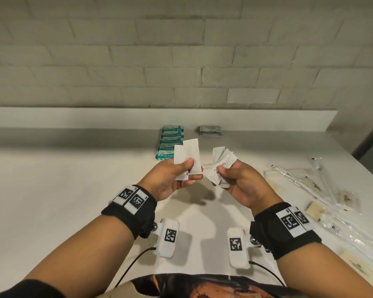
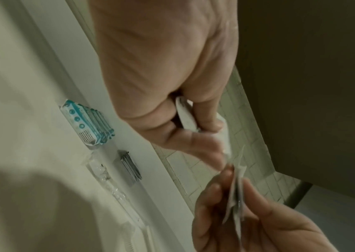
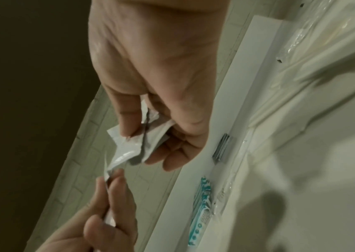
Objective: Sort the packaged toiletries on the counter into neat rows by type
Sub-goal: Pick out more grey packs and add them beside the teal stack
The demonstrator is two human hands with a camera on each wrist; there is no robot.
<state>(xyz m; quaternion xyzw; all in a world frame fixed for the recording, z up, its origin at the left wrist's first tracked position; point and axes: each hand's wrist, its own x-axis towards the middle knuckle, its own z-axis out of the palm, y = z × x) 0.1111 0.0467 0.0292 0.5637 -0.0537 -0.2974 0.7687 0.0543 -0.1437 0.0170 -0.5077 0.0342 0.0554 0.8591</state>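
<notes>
Both hands are raised above the white counter point(image 1: 73, 190), each with small white sachets. My left hand point(image 1: 181, 171) pinches two flat white sachets point(image 1: 187, 155) between thumb and fingers, held upright side by side. My right hand point(image 1: 222, 171) grips a fanned bunch of white sachets point(image 1: 221, 163), one with dark print. In the left wrist view the left hand point(image 2: 195, 122) curls round its sachets point(image 2: 186, 116). In the right wrist view the right hand point(image 3: 148, 136) holds crumpled sachets point(image 3: 129, 146). A row of teal-and-white packets point(image 1: 170, 143) lies at the back.
A stack of grey sachets point(image 1: 210, 131) sits right of the teal row by the raised back ledge point(image 1: 138, 117). Clear-wrapped toothbrushes point(image 1: 306, 186) and beige packets point(image 1: 314, 209) lie scattered on the right. The brick wall point(image 1: 181, 50) stands behind.
</notes>
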